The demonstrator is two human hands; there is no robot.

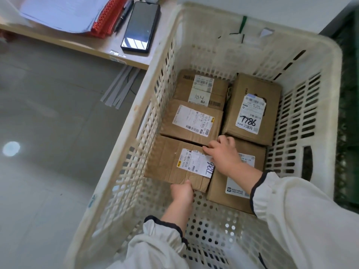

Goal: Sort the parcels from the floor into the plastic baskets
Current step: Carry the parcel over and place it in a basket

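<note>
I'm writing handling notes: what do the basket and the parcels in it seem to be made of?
Basket: moulded plastic, it seems, cream, faintly glossy; slotted walls and a perforated floor. Parcels, such as the front-left parcel: brown cardboard, matte, creased, with clear tape likely over the seams. Their labels look like white printed paper.

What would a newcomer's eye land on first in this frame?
The cream plastic basket fills the middle and right, with five labelled cardboard parcels inside. Both hands are on the near-left parcel: the left hand grips its near edge, the right hand sits on its far corner. A dark smartphone lies on the desk at upper left.
</note>
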